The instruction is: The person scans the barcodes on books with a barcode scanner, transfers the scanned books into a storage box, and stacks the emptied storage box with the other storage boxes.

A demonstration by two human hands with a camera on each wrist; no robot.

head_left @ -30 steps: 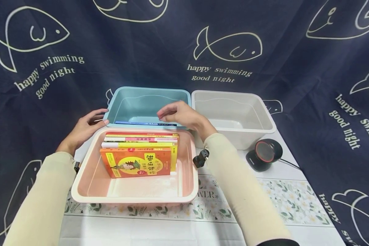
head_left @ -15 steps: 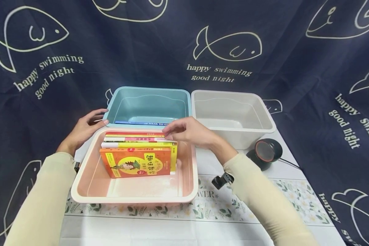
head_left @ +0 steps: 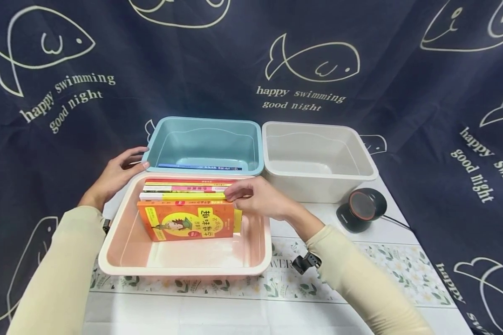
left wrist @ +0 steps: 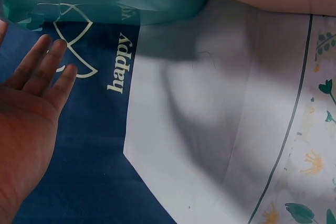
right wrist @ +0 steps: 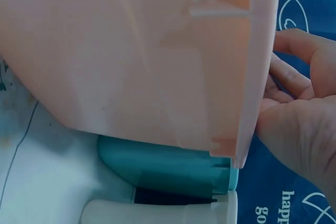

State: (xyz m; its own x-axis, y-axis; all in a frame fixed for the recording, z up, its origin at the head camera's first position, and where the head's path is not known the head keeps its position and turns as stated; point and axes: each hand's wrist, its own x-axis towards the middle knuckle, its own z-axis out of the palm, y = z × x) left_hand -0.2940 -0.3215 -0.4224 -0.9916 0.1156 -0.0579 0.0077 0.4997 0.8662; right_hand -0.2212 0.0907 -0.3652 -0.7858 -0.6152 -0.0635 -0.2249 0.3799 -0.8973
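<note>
Several books stand upright on edge in the pink bin [head_left: 184, 271], an orange one [head_left: 184, 223] at the front and a yellow one [head_left: 237, 222] just behind it. At their right end my right hand [head_left: 261, 197] has its curved fingers and thumb at the yellow book's top corner, pinching it; the fingertips are partly hidden. In the right wrist view, the bin wall hides what the right hand [right wrist: 310, 87] touches. My left hand [head_left: 113, 177] rests with relaxed fingers at the left rim of the blue bin [head_left: 205, 122]; the left wrist view shows this hand [left wrist: 31, 114] holding nothing.
A thin blue book [head_left: 199, 167] lies low along the near side inside the blue bin. To its right stands a grey-white bin [head_left: 318, 190]. A black round device [head_left: 362, 209] with a cable sits right of the pink bin.
My right hand has moved from above the blue bin toward me, over the rear books, and down to the yellow book's corner. The left hand has stayed in place.
</note>
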